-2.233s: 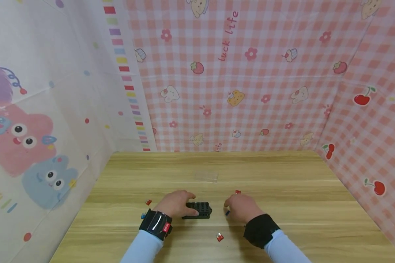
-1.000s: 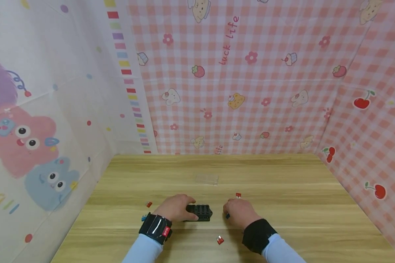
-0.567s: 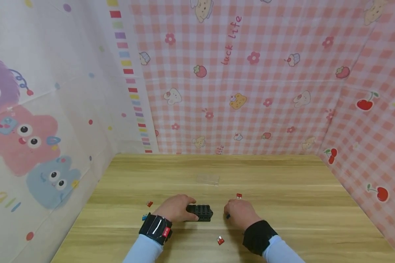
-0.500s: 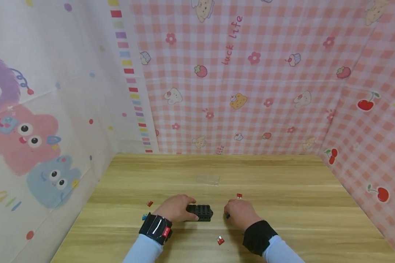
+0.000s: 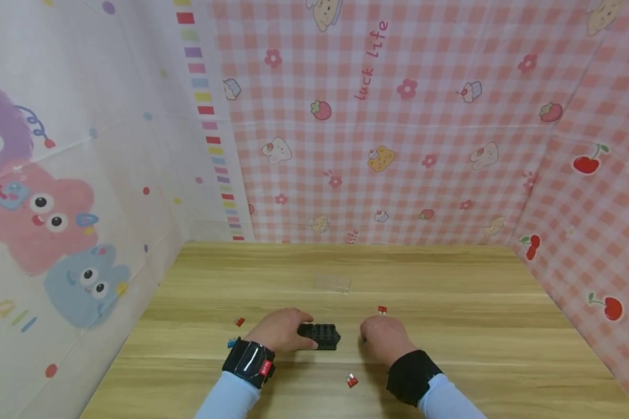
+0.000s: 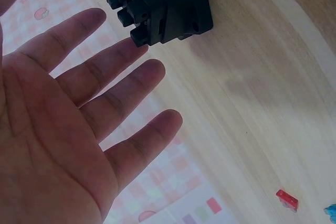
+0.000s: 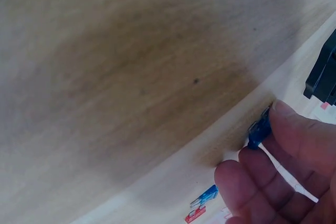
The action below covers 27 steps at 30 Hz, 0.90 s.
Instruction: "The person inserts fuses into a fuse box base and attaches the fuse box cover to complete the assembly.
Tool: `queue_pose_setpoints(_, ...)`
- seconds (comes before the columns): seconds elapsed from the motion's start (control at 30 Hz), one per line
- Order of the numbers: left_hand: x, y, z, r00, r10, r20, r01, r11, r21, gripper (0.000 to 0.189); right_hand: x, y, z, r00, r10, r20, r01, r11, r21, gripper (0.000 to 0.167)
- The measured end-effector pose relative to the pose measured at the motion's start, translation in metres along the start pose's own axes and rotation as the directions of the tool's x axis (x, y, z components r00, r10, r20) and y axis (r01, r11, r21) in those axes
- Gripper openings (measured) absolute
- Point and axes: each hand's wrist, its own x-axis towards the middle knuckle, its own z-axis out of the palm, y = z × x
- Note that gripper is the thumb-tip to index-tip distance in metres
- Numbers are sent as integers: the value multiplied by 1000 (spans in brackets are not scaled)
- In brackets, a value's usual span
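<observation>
Near red fuse (image 5: 352, 380): loose on surface (image 5: 451, 279), likely for reach. Right hand (image 5: 385, 338) pinches blue fuse (image 7: 260, 128), likely for fine control. Left hand (image 5: 279, 330) loosely grips black block (image 5: 325, 336) on surface, presumably bracing it. Clear plate (image 5: 332, 284) flat beyond, apparently out of way.

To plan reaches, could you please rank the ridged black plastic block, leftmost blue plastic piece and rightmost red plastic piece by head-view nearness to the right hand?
1. Red piece: beyond the right hand.
2. Black block: left of that hand.
3. Blue piece: far left.
</observation>
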Motion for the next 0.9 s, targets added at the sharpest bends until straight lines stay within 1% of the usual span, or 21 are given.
queue_pose_setpoints(0.17,0,-2,1,1000,-2,-8,2,1000,-2,57,2,-1,-2,998,53,28,-52,998,-19,16)
queue_pose_setpoints(0.27,0,-3,1,1000,1,-12,-1,1000,3,57,2,-2,-2,998,57,21,-56,998,-29,16)
queue_pose_setpoints(0.37,0,-4,2,1000,3,-10,-3,1000,1,57,1,-2,-2,998,65,27,-65,998,-18,18)
queue_pose_setpoints(0.6,-2,-5,2,1000,-18,-8,18,1000,-17,58,-1,-3,-3,996,77,43,-78,997,3,23)
queue_pose_setpoints(0.73,-2,-5,1,1000,-17,-13,17,1000,-11,57,-2,-3,-3,997,74,26,-73,997,-15,23)
queue_pose_setpoints(0.9,-4,-4,2,1000,-6,-7,6,1000,2,55,-5,-3,-2,999,24,-39,-27,997,-69,18)
